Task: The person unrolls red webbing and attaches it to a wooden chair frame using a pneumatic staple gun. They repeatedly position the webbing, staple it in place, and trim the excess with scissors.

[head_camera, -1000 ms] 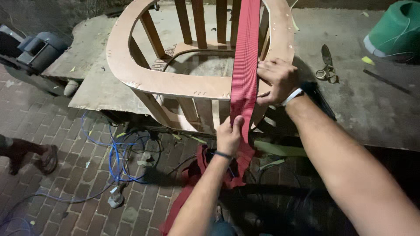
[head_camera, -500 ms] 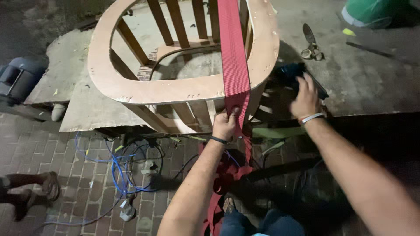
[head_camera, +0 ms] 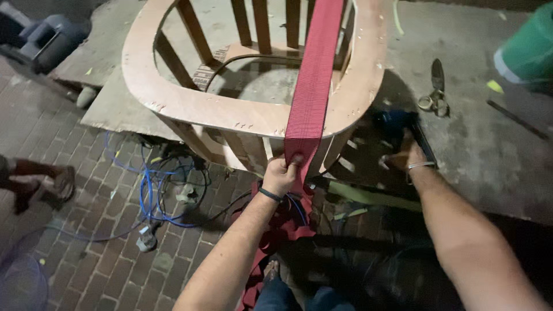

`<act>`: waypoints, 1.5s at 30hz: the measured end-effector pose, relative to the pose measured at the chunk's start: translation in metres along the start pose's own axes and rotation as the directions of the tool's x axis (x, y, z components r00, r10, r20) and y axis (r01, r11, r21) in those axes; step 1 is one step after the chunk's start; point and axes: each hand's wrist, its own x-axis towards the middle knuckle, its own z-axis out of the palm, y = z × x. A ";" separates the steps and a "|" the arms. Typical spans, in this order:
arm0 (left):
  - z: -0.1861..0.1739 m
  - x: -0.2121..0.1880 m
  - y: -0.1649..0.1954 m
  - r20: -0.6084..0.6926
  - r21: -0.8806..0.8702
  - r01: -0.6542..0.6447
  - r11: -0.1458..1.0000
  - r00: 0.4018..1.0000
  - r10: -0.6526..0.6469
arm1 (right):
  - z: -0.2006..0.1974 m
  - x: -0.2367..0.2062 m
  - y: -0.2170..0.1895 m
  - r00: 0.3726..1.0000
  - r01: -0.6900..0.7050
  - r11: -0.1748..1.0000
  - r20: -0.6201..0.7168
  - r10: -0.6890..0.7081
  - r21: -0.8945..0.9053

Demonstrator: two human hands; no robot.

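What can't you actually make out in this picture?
- Dark tool under the right hand: blurred and in shadow, its kind unclear.
- Far end of the red strap: cut off by the top edge.
- Green container: cropped at the right edge.
- Left hand: fingers curl behind the strap.

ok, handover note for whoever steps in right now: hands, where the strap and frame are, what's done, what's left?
Left hand: gripping the red webbing strap, held taut over the front rail of the wooden chair frame.
Right hand: off the strap, on a dark tool on the board; grip unclear.
Done: strap laid across the frame opening.
Left: no fastening visible at the front rail; spare webbing hangs below. Scissors nearby.
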 end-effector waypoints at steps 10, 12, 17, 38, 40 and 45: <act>0.004 0.000 0.001 0.030 -0.039 -0.009 0.999 0.999 0.010 | -0.035 -0.043 0.009 0.970 -0.233 0.795 0.196 0.145 0.560; 0.004 0.000 0.001 0.039 -0.113 -0.048 0.992 0.998 0.053 | -0.069 -0.080 0.000 0.978 -0.193 0.739 0.188 0.091 0.645; 0.007 0.002 0.000 0.198 -0.053 0.211 0.976 0.960 -0.197 | -0.120 -0.134 -0.079 0.950 -0.137 0.742 0.300 -0.090 0.656; 0.005 0.014 0.032 0.175 -0.133 -0.007 0.991 0.984 0.030 | -0.099 -0.141 -0.191 0.951 -0.168 0.829 0.308 -0.005 0.533; 0.004 0.014 0.037 0.122 -0.156 -0.046 0.987 0.990 0.066 | -0.097 -0.142 -0.197 0.951 -0.172 0.822 0.309 -0.005 0.543; 0.005 0.015 0.039 0.137 -0.110 -0.006 0.994 0.990 0.022 | -0.092 -0.141 -0.211 0.949 -0.148 0.848 0.314 -0.022 0.509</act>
